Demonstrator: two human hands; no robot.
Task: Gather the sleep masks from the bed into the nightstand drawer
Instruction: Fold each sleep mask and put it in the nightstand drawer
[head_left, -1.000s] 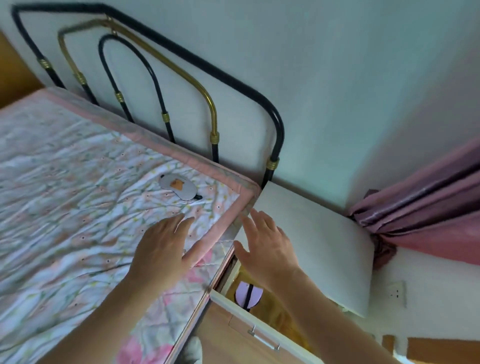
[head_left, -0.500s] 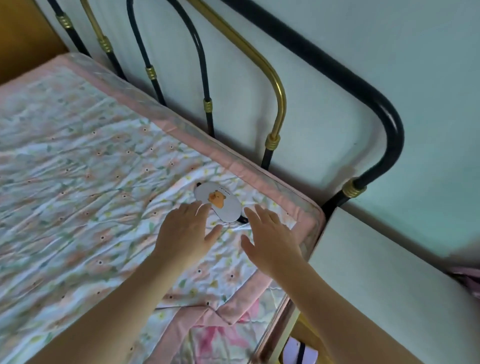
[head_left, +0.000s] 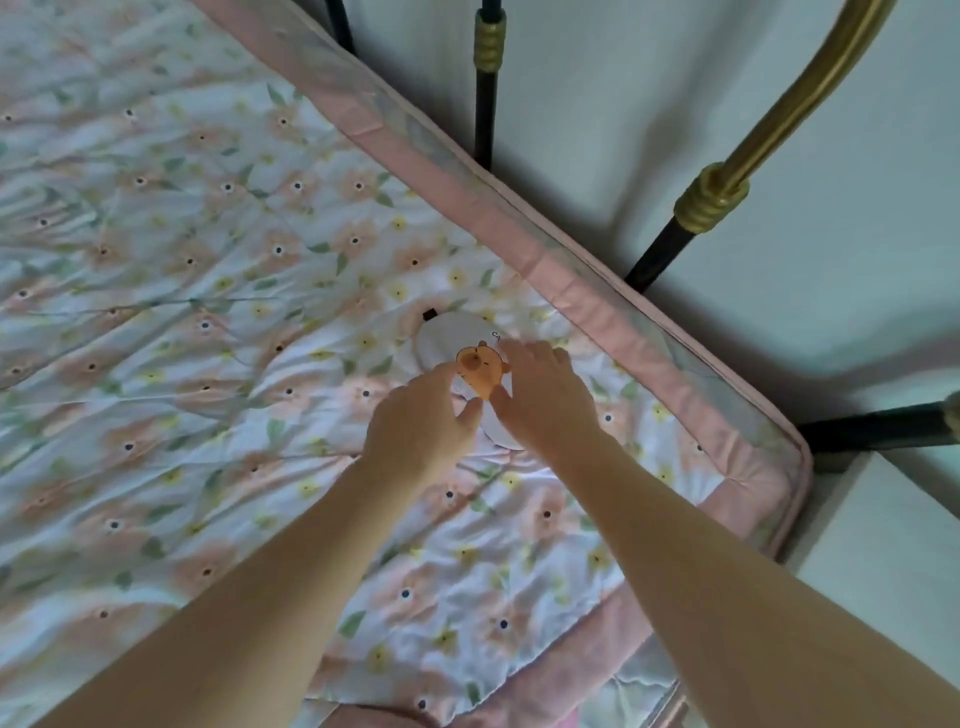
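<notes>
- Sleep mask (head_left: 451, 340): white, oval, with an orange cartoon animal print and a bit of black lettering; lies flat on the bed quilt (head_left: 208, 291) near the corner by the headboard.
- Small black strap end shows at the mask's far edge.
- Left hand (head_left: 421, 426): on the mask's near-left edge, index finger reaching onto the orange print, thumb set against the mask edge; fingers loosely spread, not closed round anything.
- Right hand (head_left: 545, 400): on the mask's right half, covering part of it; fingers curled down on the fabric, thumb at the near edge just beside the left thumb. Can't tell if it's actually pinching the mask or just pressing on it.
- Both forearms bare, coming in from the bottom of the frame.
- Quilt: floral, peach and yellow flowers, pink border, wrinkled.
- Headboard (head_left: 711, 197): metal, black bars with brass collars and a brass curved tube, against a pale wall.
- White nightstand top (head_left: 883, 561) at the right, just beside the bed corner; drawer out of frame.
</notes>
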